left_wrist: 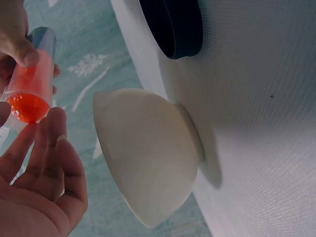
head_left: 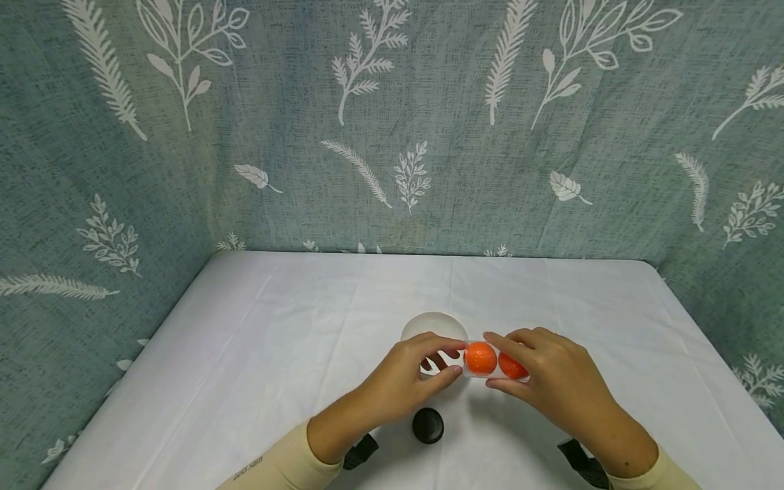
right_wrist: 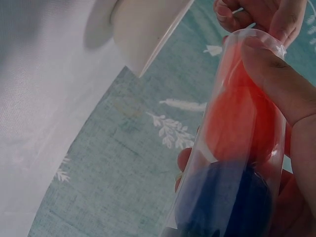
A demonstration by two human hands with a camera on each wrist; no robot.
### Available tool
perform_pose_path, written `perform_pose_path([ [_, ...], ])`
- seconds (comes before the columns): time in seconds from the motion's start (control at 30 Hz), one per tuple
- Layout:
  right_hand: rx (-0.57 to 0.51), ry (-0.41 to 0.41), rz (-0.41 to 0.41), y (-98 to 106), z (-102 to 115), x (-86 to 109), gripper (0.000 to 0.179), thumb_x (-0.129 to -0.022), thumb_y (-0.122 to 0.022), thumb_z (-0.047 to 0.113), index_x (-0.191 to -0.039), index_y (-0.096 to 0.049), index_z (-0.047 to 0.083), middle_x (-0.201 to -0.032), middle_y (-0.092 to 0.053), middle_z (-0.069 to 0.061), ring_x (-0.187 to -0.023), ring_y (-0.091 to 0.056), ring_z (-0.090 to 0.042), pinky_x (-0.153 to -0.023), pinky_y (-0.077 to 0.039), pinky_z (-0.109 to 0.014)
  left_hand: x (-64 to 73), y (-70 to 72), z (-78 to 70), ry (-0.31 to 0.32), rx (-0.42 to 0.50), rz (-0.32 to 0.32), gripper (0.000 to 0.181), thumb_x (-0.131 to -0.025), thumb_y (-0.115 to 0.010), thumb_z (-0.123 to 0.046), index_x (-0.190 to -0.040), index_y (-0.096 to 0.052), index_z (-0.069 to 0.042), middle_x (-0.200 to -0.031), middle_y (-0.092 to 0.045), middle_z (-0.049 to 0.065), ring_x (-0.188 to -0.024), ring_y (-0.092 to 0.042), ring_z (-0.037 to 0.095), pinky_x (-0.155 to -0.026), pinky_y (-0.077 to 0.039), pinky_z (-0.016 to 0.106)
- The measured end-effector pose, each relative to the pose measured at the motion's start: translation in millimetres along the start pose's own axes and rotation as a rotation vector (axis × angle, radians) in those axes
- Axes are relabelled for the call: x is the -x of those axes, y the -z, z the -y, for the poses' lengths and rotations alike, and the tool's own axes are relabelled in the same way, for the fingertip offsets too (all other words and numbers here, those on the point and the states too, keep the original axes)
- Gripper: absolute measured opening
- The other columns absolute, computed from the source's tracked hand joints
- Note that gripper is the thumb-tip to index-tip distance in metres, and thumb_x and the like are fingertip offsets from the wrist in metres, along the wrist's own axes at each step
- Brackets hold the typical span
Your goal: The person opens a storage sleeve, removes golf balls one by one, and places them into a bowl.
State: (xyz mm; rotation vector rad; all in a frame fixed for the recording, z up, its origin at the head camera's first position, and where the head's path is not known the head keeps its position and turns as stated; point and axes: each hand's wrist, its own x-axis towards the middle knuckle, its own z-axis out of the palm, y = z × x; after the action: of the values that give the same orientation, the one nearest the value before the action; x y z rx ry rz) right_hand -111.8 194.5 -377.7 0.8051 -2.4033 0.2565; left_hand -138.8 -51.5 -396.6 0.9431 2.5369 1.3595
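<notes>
In my right hand [head_left: 551, 374] I grip a clear plastic tube [right_wrist: 197, 170], held tilted above the table. Two orange balls [head_left: 480, 358] show inside it in the head view, and a dark blue ball [right_wrist: 224, 200] sits deeper in the right wrist view. Loosely curved, my left hand [head_left: 404, 378] is at the tube's open end, fingertips right by the rim and the nearest orange ball. Behind and below the left hand stands a white bowl [left_wrist: 148, 153], upright on the table and partly hidden by that hand in the head view.
A round black lid [head_left: 427, 425] lies on the white-covered table [head_left: 294, 354], nearer to me than the bowl. Green leaf-patterned fabric [head_left: 429, 136] hangs along the table's back and sides. Black straps [head_left: 360, 452] are at both wrists.
</notes>
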Motion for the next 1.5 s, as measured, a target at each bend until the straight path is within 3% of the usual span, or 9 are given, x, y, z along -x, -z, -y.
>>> perform_pose_path([
  [0.37, -0.008, 0.002, -0.008, 0.7, -1.0, 0.5, 0.061, -0.070, -0.080, 0.061, -0.117, -0.075, 0.021, -0.090, -0.071, 0.000, -0.073, -0.063, -0.013, -0.057, -0.053, -0.027, -0.6, -1.0, 0.1, 0.017, 0.027, -0.020, 0.035, -0.097, -0.068, -0.026, -0.131, -0.065, -0.021, -0.112, -0.070, -0.006, -0.091, -0.065, 0.002, -0.084, -0.056, 0.026],
  [0.77, 0.014, -0.003, 0.006, 1.9, 1.5, -0.6, 0.069, -0.054, -0.094, 0.045, -0.116, -0.075, 0.022, -0.089, -0.071, 0.001, -0.071, -0.060, -0.011, -0.055, -0.049, -0.024, -1.9, -2.2, 2.1, 0.042, 0.082, -0.018, 0.034, -0.096, -0.069, -0.031, -0.128, -0.066, -0.022, -0.111, -0.071, -0.006, -0.090, -0.066, 0.003, -0.085, -0.057, 0.031],
  [1.27, 0.026, -0.031, 0.058, 1.7, 4.3, 0.2, 0.069, -0.054, -0.094, 0.046, -0.116, -0.075, 0.023, -0.091, -0.072, 0.002, -0.072, -0.061, -0.011, -0.055, -0.050, -0.024, -0.8, -1.8, 1.8, 0.102, 0.115, -0.011, 0.034, -0.094, -0.071, -0.034, -0.126, -0.066, -0.024, -0.106, -0.073, -0.006, -0.086, -0.067, 0.001, -0.080, -0.055, 0.021],
  [1.5, 0.017, -0.042, 0.069, 1.2, 3.5, 1.0, 0.068, -0.056, -0.093, 0.047, -0.117, -0.075, 0.025, -0.091, -0.071, 0.002, -0.073, -0.062, -0.011, -0.056, -0.051, -0.024, -1.4, -2.1, 2.4, 0.101, 0.121, -0.012, 0.037, -0.093, -0.073, -0.034, -0.126, -0.065, -0.021, -0.103, -0.075, -0.005, -0.082, -0.067, 0.001, -0.078, -0.055, 0.021],
])
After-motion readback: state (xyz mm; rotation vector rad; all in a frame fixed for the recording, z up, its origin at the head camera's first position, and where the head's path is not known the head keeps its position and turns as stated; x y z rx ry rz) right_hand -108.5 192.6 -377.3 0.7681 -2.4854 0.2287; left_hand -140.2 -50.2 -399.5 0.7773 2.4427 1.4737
